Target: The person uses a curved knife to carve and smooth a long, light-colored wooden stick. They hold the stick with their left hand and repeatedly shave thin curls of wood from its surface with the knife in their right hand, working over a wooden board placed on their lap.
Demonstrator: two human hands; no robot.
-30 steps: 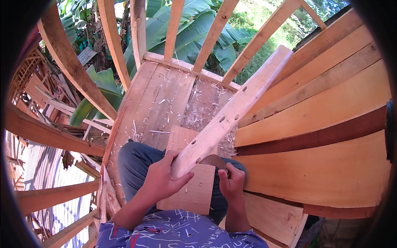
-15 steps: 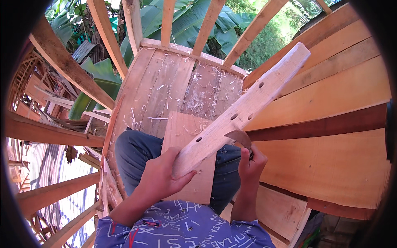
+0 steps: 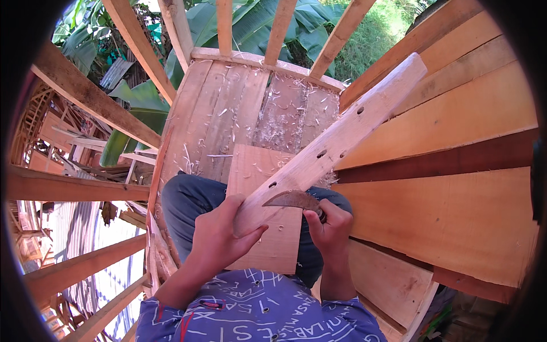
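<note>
My left hand (image 3: 225, 228) is wrapped round the near end of a long pale wooden piece (image 3: 336, 139) with several dark holes along it. The piece slants up and away to the right over my lap. In my right hand (image 3: 332, 225) is a curved knife (image 3: 293, 199) with a dark, hooked blade; most of its handle is hidden by my fingers. The blade lies against the wood's right edge, not far from my left hand. Beneath, a flat square-cut board (image 3: 285, 251) rests across my legs.
I sit on a plank floor (image 3: 219, 108) strewn with curly shavings. Wooden rails (image 3: 80, 183) fence the left and far sides, with banana leaves (image 3: 245, 25) beyond. Wide planks (image 3: 444, 219) stand close along my right side.
My right hand has drawn the knife toward me and left along the wood's edge, from mid-length to near my left hand. My left hand keeps its hold.
</note>
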